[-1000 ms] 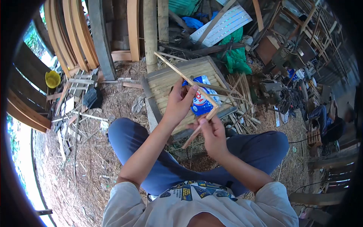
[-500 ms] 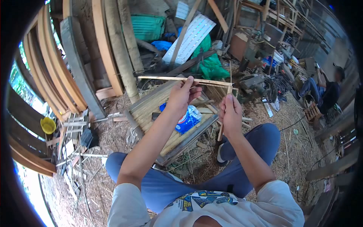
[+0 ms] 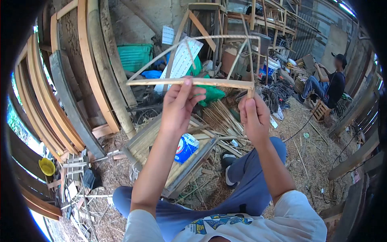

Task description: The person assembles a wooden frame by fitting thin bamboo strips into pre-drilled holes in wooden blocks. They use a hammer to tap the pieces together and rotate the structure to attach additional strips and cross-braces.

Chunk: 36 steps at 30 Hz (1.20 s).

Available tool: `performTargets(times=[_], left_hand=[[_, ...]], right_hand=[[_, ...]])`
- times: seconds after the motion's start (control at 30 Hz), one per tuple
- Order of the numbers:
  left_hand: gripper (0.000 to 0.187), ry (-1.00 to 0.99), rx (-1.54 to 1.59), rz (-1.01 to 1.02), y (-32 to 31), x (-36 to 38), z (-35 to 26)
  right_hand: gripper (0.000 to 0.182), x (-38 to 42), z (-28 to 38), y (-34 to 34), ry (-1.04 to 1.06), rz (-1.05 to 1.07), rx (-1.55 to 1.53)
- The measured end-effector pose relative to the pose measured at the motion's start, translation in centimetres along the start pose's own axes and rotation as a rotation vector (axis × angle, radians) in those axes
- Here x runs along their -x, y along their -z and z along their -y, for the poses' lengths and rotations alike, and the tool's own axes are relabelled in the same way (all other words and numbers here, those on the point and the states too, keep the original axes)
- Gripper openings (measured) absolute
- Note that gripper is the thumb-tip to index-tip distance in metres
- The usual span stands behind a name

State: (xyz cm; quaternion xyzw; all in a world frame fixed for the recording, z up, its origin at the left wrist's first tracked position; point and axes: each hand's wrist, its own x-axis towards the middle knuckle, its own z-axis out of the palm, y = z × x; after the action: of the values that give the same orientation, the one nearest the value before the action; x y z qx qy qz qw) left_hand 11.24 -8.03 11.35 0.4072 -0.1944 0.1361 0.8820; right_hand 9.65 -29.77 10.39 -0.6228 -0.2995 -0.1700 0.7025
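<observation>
The wooden-strip frame point(image 3: 219, 83) is held up in mid-air ahead of the person, its long near bar running from nine o'clock to three. The left hand point(image 3: 177, 105) pinches that bar left of its middle, thumb on the near face, the other fingers loosely curled and partly spread; the right hand point(image 3: 254, 115) is closed around a short piece just below the right corner, at about four o'clock from the left hand. Most of the frame extends toward twelve o'clock beyond both grips, so this spaced hold likely keeps it from tipping, the firmer fist bearing the corner and the lighter pinch levelling the bar. Below, at seven o'clock from the frame, a blue printed packet point(image 3: 186, 148) lies on a bamboo-slatted panel point(image 3: 191, 167); loose thin sticks point(image 3: 219, 117) lie toward six o'clock.
</observation>
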Motion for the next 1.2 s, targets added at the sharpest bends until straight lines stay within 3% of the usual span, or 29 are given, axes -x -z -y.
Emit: performTargets(times=[0.13,0.27,0.37,0.53,0.67,0.77,0.97,1.17,1.2], left_hand=[[0.036,-0.252,-0.225,0.071,-1.2,3.4,-4.6],[0.043,-0.41,-0.29,0.127,-0.6,6.8,-7.7],[0.043,-0.582,-0.295,0.185,-0.1,8.3,-8.4],[0.043,-0.653,-0.472,0.207,-0.9,10.9,-9.9],[0.037,-0.618,-0.641,0.143,-1.3,12.7,-9.7],[0.035,-0.596,-0.685,0.105,-1.9,13.7,-9.3],[0.032,-0.746,-0.791,-0.011,-4.0,14.3,-8.4],[0.026,-0.722,-0.757,0.027,-2.1,15.2,-8.3],[0.024,-0.712,-0.704,0.051,-1.8,15.4,-8.4]], right_hand=[[0.034,-0.2,3.5,-0.6,0.208,0.147,0.02],[0.035,-1.0,4.7,-2.7,0.235,0.239,-0.118],[0.033,-1.5,4.5,-4.4,0.16,0.309,-0.289],[0.031,-1.5,3.2,-7.3,0.105,0.357,-0.354],[0.027,-1.7,2.3,-7.6,0.081,0.252,-0.222],[0.025,-1.8,1.6,-8.0,0.318,0.053,0.096],[0.026,-1.3,2.9,-9.3,0.409,-0.147,0.254],[0.034,-1.3,2.7,-7.8,0.184,0.219,-0.013],[0.033,-1.4,2.8,-7.2,-0.028,0.412,-0.295]])
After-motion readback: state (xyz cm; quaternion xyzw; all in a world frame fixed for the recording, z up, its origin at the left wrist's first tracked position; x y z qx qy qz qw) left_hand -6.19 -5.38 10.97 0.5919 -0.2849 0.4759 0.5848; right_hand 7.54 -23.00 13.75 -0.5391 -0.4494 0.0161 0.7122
